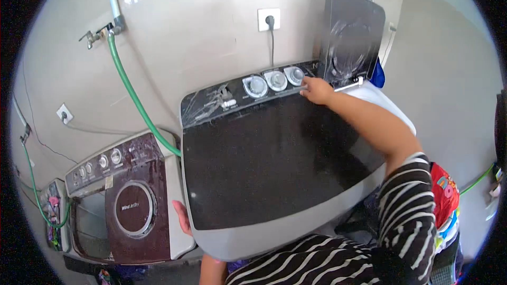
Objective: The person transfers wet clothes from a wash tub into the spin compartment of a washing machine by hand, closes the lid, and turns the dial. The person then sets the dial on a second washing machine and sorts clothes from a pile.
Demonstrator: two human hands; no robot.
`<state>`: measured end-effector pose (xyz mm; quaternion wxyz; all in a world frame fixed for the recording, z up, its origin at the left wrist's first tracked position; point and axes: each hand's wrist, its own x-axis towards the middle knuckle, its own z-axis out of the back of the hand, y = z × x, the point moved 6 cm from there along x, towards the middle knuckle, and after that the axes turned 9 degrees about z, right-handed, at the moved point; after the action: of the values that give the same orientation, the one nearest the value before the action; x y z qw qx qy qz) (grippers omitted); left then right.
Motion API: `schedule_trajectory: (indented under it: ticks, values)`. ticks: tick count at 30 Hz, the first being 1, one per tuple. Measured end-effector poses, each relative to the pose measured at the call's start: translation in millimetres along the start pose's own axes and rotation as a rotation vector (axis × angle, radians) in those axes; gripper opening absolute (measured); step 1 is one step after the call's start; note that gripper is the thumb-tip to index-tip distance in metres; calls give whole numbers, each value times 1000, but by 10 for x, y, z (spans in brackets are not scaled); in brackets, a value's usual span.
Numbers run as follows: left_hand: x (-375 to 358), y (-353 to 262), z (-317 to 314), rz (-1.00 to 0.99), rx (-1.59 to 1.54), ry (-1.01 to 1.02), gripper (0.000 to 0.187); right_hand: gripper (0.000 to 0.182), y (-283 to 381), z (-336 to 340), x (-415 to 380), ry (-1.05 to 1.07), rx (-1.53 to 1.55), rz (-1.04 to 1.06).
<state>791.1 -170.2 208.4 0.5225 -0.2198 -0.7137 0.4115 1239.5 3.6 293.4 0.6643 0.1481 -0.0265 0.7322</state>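
A washing machine with a dark lid (274, 153) and a light body stands right in front of me. Three silver knobs sit on its black control panel (206, 108). My right hand (318, 91) is at the rightmost knob (297, 75), its fingers closed together at the knob's right edge. Beyond it the spin-side lid (354, 37) stands upright. My left hand (182, 217) rests against the machine's left side near the front corner, fingers stretched out; the palm is partly hidden behind the body.
A green hose (129, 82) runs from a wall tap (95, 37) down behind the machine's left side. A maroon washing machine (132, 206) stands at the left. A plug sits in a wall socket (269, 20). Red packaging (444, 192) lies at the right.
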Motion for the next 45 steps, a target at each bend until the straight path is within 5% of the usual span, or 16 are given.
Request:
schedule_trajectory:
  ticks: [5,10,19,24,29,34,45]
  values:
    - [-2,304,154,21,-36,-50,48,36,-438,-287,535,-155,-200,-123]
    - [10,945,456,320,-270,-87,46,44,-504,-353,832,-75,-250,-95]
    - [-44,346,199,-236,-62,-43,28,43,-587,-410,1012,158,-316,46]
    - [-8,257,156,-15,28,-128,24,40,-687,-567,1038,52,-258,40]
    - [-7,265,193,50,133,-104,46,39,-712,-589,1002,54,-248,-71]
    - [-28,297,234,85,32,-43,28,40,-799,-650,1030,-2,-238,-98]
    - [-92,444,283,146,25,-49,44,48,-793,-707,1056,-63,-148,-268]
